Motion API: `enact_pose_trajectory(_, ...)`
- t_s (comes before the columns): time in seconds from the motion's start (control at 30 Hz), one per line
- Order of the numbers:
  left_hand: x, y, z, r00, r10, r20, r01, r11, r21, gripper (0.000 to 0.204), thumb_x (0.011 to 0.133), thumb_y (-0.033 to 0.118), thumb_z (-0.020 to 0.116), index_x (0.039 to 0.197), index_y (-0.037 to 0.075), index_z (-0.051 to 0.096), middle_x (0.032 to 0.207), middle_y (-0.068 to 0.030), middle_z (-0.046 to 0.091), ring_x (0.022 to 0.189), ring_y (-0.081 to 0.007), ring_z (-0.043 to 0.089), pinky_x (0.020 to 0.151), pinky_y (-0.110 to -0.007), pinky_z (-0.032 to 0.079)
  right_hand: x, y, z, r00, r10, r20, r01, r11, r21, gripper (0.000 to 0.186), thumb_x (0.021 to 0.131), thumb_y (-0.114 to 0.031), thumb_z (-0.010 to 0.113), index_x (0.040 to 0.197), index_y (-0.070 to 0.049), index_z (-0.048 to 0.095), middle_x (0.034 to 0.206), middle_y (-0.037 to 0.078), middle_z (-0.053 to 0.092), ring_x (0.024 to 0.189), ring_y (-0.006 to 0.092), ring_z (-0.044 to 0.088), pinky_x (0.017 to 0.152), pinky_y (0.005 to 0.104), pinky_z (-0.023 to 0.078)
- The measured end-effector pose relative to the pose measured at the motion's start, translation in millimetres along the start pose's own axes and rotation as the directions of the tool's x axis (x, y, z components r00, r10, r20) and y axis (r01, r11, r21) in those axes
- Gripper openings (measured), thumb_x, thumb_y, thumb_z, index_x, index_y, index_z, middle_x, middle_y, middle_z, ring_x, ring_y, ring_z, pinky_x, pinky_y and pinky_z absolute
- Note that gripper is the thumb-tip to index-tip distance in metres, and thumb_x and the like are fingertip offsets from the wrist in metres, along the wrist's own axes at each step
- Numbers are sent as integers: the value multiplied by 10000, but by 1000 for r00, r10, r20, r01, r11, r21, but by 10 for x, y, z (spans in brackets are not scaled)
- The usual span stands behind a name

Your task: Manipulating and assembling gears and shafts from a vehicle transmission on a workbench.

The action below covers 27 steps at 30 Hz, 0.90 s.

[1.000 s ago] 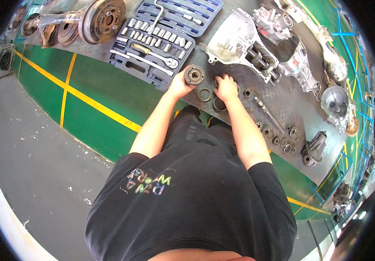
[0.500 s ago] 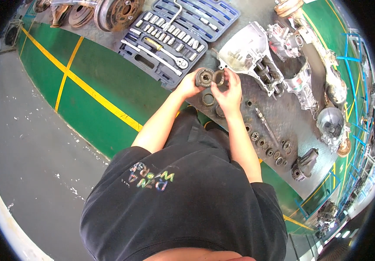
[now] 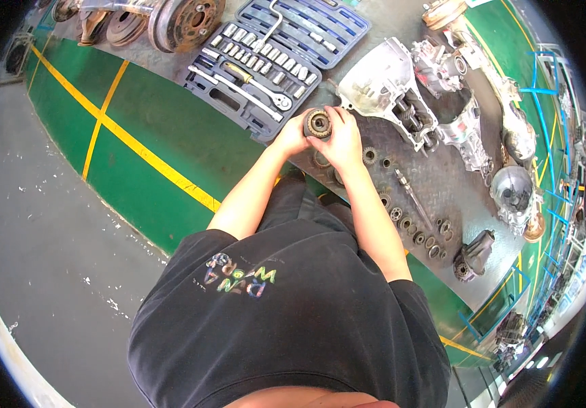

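A round metal gear assembly (image 3: 318, 123) is held between both hands over the bench's near edge, its ringed top facing up. My left hand (image 3: 294, 135) grips its left side. My right hand (image 3: 339, 139) is closed round the right side and top rim; the small ring seems to sit on top, though its exact seat is hard to tell. Just right of my hands lie a toothed gear (image 3: 369, 156) and a small collar (image 3: 387, 163), with larger rings (image 3: 319, 160) partly hidden below. A splined shaft (image 3: 414, 198) lies farther right among several rings and bearings (image 3: 421, 237).
An open socket set case (image 3: 231, 95) is at back left, beside rusty hub assemblies (image 3: 177, 24). An aluminum housing (image 3: 374, 75), further castings (image 3: 463, 136), a round cover (image 3: 511, 189) and a dark housing (image 3: 473, 255) fill the steel bench's (image 3: 470, 292) back and right.
My right hand has lifted a ring from the bench and brought it over onto the gear assembly in my left hand. Both hands are now together round that assembly.
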<state>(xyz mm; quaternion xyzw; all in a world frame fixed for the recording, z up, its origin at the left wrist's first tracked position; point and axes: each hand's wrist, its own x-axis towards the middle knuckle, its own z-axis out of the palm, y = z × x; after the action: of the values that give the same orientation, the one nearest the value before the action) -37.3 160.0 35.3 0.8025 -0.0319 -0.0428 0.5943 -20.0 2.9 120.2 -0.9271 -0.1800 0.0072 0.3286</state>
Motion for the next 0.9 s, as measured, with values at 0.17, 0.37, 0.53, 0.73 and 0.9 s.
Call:
enact_pose_trajectory(0.17,24,-42,10,1000,-13,-16,12,999,-38,615,740,83,752,1326,37,570,1251,-181,672,1180,-314,651,1008,-391,501,57,-68,-85,999,-24,29,25,999,-24,798,602,-244,876,1300,13,588,1295,220,586,1220,381,559,1063,458,454)
enact_pose_trajectory(0.37,14,-87,-8,1000,-3,-26,3,1000,-4,615,748,107,798,1318,41,578,1235,-166,682,1161,-292,664,1004,-375,509,4,-224,-305,988,-41,-150,51,997,61,828,626,-237,853,1357,-1,544,1278,234,576,1217,404,543,1064,479,447)
enact_pose_trajectory(0.53,10,17,-45,999,-48,-13,49,998,43,643,780,231,865,1321,42,574,1209,-139,688,1139,-256,669,1001,-359,509,-190,277,-403,939,156,-305,-134,987,91,813,643,-266,857,1344,-13,531,1289,230,523,1189,406,550,1029,467,469)
enact_pose_trajectory(0.73,17,14,-45,1000,-6,-12,6,999,33,630,767,209,877,1303,49,588,1182,-126,696,1103,-234,681,976,-348,525,-564,901,-41,952,273,135,-248,953,-176,778,630,-283,854,1310,-6,595,1314,213,564,1225,390,553,1045,449,474)
enact_pose_trajectory(0.9,21,33,-17,1000,2,16,-3,999,36,627,766,204,877,1304,60,589,1190,-119,694,1104,-230,680,970,-344,526,-451,1074,242,893,428,139,-351,855,-381,760,688,-292,848,1347,-38,568,1352,183,555,1271,349,523,1054,473,449)
